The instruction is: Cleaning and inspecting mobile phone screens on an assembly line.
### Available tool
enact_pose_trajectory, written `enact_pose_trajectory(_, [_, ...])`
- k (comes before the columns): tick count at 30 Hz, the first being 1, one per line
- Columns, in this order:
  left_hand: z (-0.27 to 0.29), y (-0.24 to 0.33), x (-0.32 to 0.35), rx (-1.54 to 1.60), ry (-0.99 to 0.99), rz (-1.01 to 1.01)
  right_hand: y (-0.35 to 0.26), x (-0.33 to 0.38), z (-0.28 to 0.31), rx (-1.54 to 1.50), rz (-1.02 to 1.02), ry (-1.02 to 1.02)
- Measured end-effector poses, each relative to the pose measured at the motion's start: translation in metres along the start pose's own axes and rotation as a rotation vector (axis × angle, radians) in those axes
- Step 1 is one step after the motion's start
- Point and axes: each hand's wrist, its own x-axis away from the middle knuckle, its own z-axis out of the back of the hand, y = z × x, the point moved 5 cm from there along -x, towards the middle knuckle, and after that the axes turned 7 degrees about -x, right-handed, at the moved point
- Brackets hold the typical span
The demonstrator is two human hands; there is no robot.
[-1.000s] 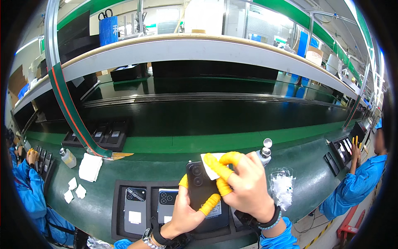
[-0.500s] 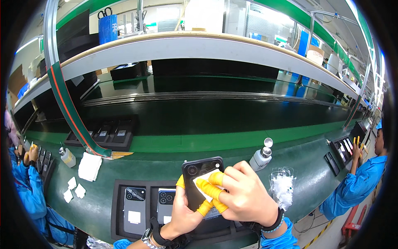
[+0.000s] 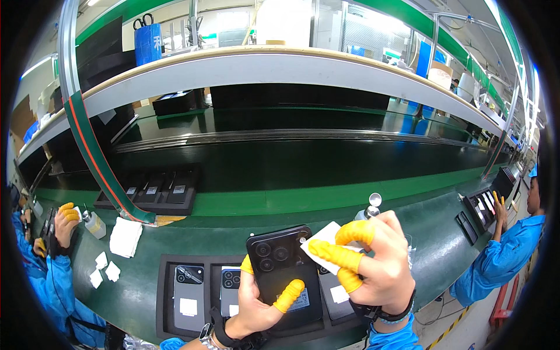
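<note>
While my left hand (image 3: 256,306) is gripping the black phone (image 3: 283,274) by its edges above the tray (image 3: 166,291), my right hand (image 3: 373,262) is pinching a white wipe (image 3: 324,245) against it; it looks rigid, slick, breakable.

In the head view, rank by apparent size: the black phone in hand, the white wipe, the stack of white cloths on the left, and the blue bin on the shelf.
1. black phone, largest, though it is nearest the camera.
2. blue bin and stack of white cloths: look alike, so no ranking; the bin sits much farther off.
3. white wipe, smallest showing, partly hidden by the right hand.
</note>
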Motion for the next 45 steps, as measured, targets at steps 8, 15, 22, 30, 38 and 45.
enact_pose_trajectory(8, [0.000, -0.001, 0.002, 0.012, -0.023, -0.009, 0.004, 0.001, 0.003, -0.007, -0.068, 0.043])
enact_pose_trajectory(15, [0.000, 0.000, 0.002, 0.016, -0.020, -0.014, 0.005, 0.000, 0.002, -0.010, -0.063, 0.040])
enact_pose_trajectory(22, [-0.001, 0.006, -0.004, 0.172, 0.000, 0.109, 0.008, 0.001, 0.006, 0.036, -0.086, 0.061])
enact_pose_trajectory(30, [0.006, -0.004, -0.005, 0.250, 0.002, 0.242, 0.009, 0.000, 0.005, 0.029, -0.096, 0.045])
enact_pose_trajectory(38, [0.007, -0.007, -0.004, 0.233, 0.048, 0.223, 0.002, -0.002, -0.042, -0.102, 0.019, -0.200])
enact_pose_trajectory(45, [0.005, -0.011, -0.006, 0.210, 0.067, 0.322, 0.025, 0.000, -0.032, 0.120, -0.098, -0.106])
